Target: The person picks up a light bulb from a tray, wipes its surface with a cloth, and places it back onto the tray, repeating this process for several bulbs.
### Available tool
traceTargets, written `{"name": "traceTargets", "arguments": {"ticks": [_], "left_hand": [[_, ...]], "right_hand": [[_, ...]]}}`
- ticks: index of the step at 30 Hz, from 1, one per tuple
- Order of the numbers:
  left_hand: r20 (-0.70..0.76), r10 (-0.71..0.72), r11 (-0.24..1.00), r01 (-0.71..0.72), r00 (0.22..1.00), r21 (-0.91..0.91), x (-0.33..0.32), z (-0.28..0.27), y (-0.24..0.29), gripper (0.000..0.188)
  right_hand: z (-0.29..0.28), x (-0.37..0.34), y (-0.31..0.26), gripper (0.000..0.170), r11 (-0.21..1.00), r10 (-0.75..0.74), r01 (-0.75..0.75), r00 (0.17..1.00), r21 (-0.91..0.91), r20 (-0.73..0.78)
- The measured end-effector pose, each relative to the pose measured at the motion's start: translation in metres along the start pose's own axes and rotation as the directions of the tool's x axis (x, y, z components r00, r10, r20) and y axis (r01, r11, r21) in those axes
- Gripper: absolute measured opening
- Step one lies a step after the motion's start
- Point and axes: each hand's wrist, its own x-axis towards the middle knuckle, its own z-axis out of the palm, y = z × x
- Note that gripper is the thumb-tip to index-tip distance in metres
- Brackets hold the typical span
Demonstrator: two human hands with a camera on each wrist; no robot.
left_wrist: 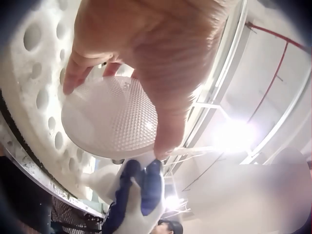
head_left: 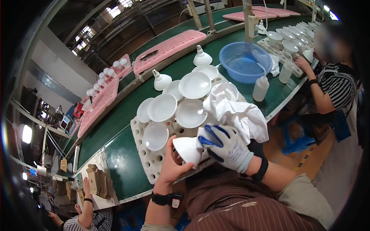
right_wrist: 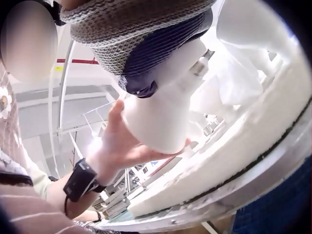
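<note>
A white reflector lamp bulb (head_left: 187, 151) is held tilted between both hands, over the near edge of a foam board with holes (head_left: 148, 163). My bare left hand (head_left: 171, 166) grips its wide end, thumb and fingers around the rim. In the left wrist view the bulb's textured lens (left_wrist: 117, 119) faces that palm. My right hand (head_left: 228, 149), in a grey and blue glove, wraps the narrow neck. The metal screw base (right_wrist: 200, 67) pokes out past the glove in the right wrist view. Several similar bulbs (head_left: 191, 113) stand lens-up in the board, beside a crumpled white cloth (head_left: 241, 115).
Two bulbs (head_left: 162, 81) rest base-up on the green table (head_left: 119, 148). A blue basket (head_left: 245, 61) and a squeeze bottle (head_left: 261, 89) stand at the right. Pink foam boards (head_left: 169, 52) line the back. Another person (head_left: 327, 84) works at the right, one more at lower left.
</note>
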Motion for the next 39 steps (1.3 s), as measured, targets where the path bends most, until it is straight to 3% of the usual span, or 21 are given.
{"name": "traceTargets", "arguments": {"ticks": [1,6,8,9,10,11,12,13,14,16,18,20,25,26,28,29,32,34,36,37,39], "left_hand": [[-0.053,0.018,1.000,-0.017,0.998,0.021,-0.007,-0.002,0.000,0.113],[-0.075,0.017,0.995,-0.024,0.997,-0.094,-0.032,-0.014,-0.009,0.113],[-0.059,0.058,0.941,-0.075,0.997,-0.330,-0.039,-0.012,-0.013,0.109],[-0.066,0.064,0.941,-0.082,0.996,-0.327,-0.043,-0.013,-0.014,0.109],[-0.062,0.018,0.886,-0.045,0.998,-0.461,-0.049,-0.013,-0.014,0.105],[-0.051,-0.028,0.812,-0.007,0.998,-0.584,-0.054,-0.014,-0.014,0.101],[-0.058,-0.025,0.816,-0.013,0.998,-0.578,-0.056,-0.015,-0.015,0.101],[-0.082,0.003,0.791,-0.053,0.997,-0.610,-0.056,-0.015,-0.018,0.098],[-0.109,0.029,0.761,-0.093,0.994,-0.643,-0.057,-0.013,-0.020,0.096],[-0.100,0.026,0.738,-0.087,0.995,-0.669,-0.055,-0.005,-0.017,0.094],[-0.080,0.022,0.715,-0.071,0.997,-0.696,-0.050,0.004,-0.017,0.093],[-0.162,-0.005,0.718,-0.109,0.987,-0.688,-0.045,0.011,-0.019,0.091],[-0.249,-0.054,0.706,-0.140,0.967,-0.694,-0.052,-0.003,-0.036,0.089],[-0.257,-0.053,0.705,-0.146,0.965,-0.694,-0.055,-0.006,-0.036,0.089],[-0.238,-0.082,0.532,-0.160,0.968,-0.831,-0.059,-0.012,-0.032,0.090],[-0.240,-0.055,0.509,-0.180,0.969,-0.842,-0.060,-0.016,-0.033,0.094],[-0.199,0.003,0.502,-0.174,0.980,-0.848,-0.065,-0.023,-0.031,0.094],[-0.198,0.016,0.486,-0.180,0.980,-0.855,-0.067,-0.028,-0.034,0.093],[-0.188,0.049,0.517,-0.186,0.981,-0.835,-0.067,-0.035,-0.039,0.094],[-0.219,0.042,0.506,-0.210,0.975,-0.836,-0.067,-0.037,-0.041,0.095],[-0.174,0.048,0.468,-0.176,0.984,-0.866,-0.069,-0.044,-0.048,0.095]], "right_hand": [[0.001,0.002,0.007,0.041,0.999,0.033,-0.033,0.998,-0.012,0.049],[-0.001,0.022,0.006,0.051,0.976,0.150,-0.142,0.988,0.164,-0.035],[0.001,0.029,-0.001,0.051,0.806,0.204,-0.171,0.979,0.567,0.005],[-0.001,0.034,-0.001,0.050,0.741,0.222,-0.205,0.974,0.640,0.056],[0.004,0.035,0.000,0.050,0.740,0.213,-0.195,0.976,0.644,0.051],[0.013,0.033,0.003,0.049,0.594,0.274,-0.279,0.952,0.755,0.136],[0.017,0.033,0.002,0.049,0.424,0.317,-0.355,0.920,0.833,0.231],[0.019,0.033,-0.002,0.050,0.389,0.333,-0.327,0.921,0.861,0.200],[0.017,0.033,-0.006,0.050,0.388,0.326,-0.324,0.924,0.863,0.200],[0.002,0.037,-0.017,0.051,0.850,0.178,-0.135,0.983,0.509,-0.036],[0.000,0.038,-0.037,0.052,0.897,0.051,-0.044,0.999,0.439,-0.006],[0.020,0.028,-0.053,0.053,0.894,-0.070,0.052,0.997,0.446,0.024],[0.023,0.012,-0.045,0.055,0.921,-0.200,0.147,0.973,0.360,0.113],[0.018,0.012,-0.042,0.053,0.938,-0.205,0.142,0.963,0.315,0.176],[0.018,0.013,-0.032,0.051,0.947,-0.150,0.087,0.971,0.309,0.188],[0.013,0.017,-0.029,0.050,0.947,-0.100,0.041,0.980,0.317,0.171],[0.014,0.038,-0.018,0.049,0.846,0.040,-0.091,0.993,0.525,0.107],[0.004,0.058,-0.017,0.042,0.718,0.221,-0.305,0.952,0.626,0.210],[0.001,0.077,-0.017,0.040,0.735,0.312,-0.407,0.913,0.541,0.264],[0.005,0.088,-0.017,0.037,0.807,0.314,-0.388,0.920,0.446,0.233],[0.010,0.111,-0.019,0.035,0.816,0.324,-0.459,0.867,0.351,0.378]]}}
